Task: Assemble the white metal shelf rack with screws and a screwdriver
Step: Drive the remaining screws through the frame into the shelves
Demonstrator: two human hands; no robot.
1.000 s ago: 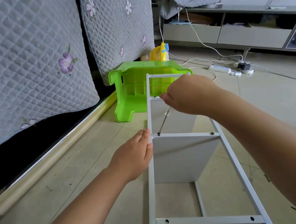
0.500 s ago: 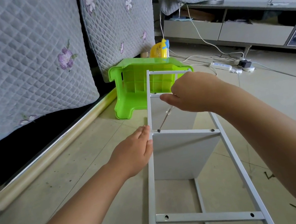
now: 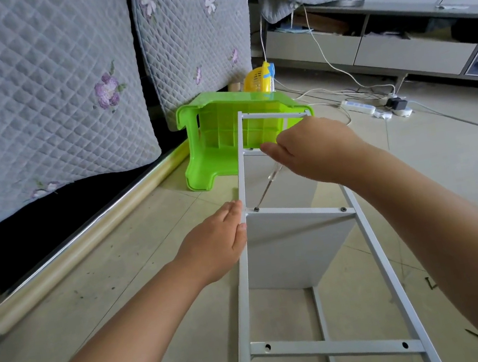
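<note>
Item: white shelf rack, lying on the floor, far end against a green stool. My right hand is clenched round a screwdriver, tip angled down-left from the grip onto a screw at the shelf panel's left corner. My left hand, fingers straight, presses the left rail just below that tip.

Done, I judge: right corner screw seated.

Left: nearer crossbar shows empty holes; spare screws lie on the floor.
</note>
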